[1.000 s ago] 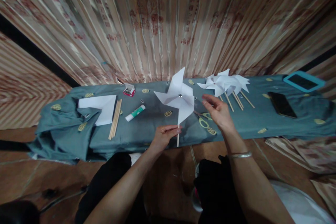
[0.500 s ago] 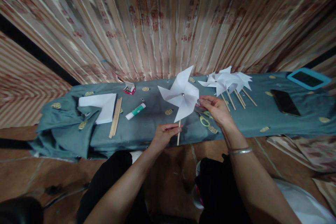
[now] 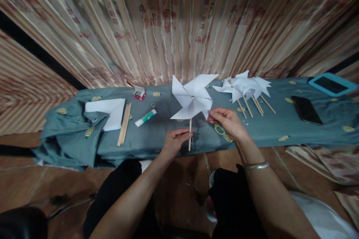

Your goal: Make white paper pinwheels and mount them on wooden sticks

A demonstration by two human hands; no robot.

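Observation:
A white paper pinwheel [image 3: 193,97] on a wooden stick stands upright above the table, a small silvery pin at its centre. My left hand [image 3: 176,141] is closed, pinching the stick below the paper blades. With closed fingertips, my right hand [image 3: 226,121] grips the tip of the lower right blade. Partly hidden behind that hand lie scissors with yellow-green handles [image 3: 219,129]. Several finished-looking white pinwheels [image 3: 244,86] lie overlapping to the right, their sticks pointing toward me.
On the cloth-covered table [image 3: 157,142], folded white paper [image 3: 114,114], several wooden sticks [image 3: 123,125], a glue stick [image 3: 146,118] and a small open red box [image 3: 139,93] lie left. A black phone [image 3: 306,110] and a blue-framed tablet [image 3: 332,84] lie right. A patterned curtain [image 3: 179,26] hangs behind.
The pinwheel's blades have turned, so their tips point in other directions. My right fingers have shifted slightly down and left with a blade tip. My left hand still holds the stick.

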